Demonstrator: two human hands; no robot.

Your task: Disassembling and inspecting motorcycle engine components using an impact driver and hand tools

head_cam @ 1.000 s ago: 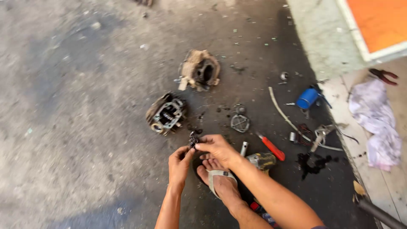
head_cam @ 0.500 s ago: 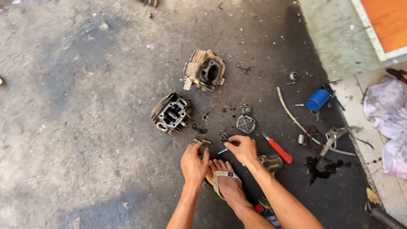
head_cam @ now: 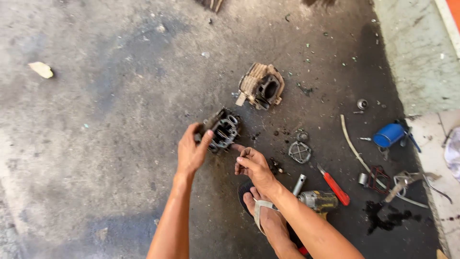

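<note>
Left hand [head_cam: 192, 152]: fingers spread and curled over the near edge of a cylinder head [head_cam: 221, 130], thumb on its right side, gripping the part where it sits on the concrete floor [head_cam: 96, 120]. The head is dark, greasy cast metal with ribbed fins and round openings on its upper face.

Right hand [head_cam: 253, 165]: half closed, fingers bent together, index tip pointing toward 10 o'clock at the head without touching it. Whether anything small lies in the palm cannot be told.

At 1 o'clock from the head, well apart: a finned cylinder block [head_cam: 261, 87], dusty tan-grey, with a round bore. At 3 o'clock from the right hand: a small round cover [head_cam: 299, 152] with cross ribs, then a red-handled screwdriver [head_cam: 335, 186]. Just beside the sandalled foot [head_cam: 262, 217] at 3 o'clock: a yellow power driver [head_cam: 318, 200]. Far right: a blue canister [head_cam: 389, 135] near the pale step.
</note>
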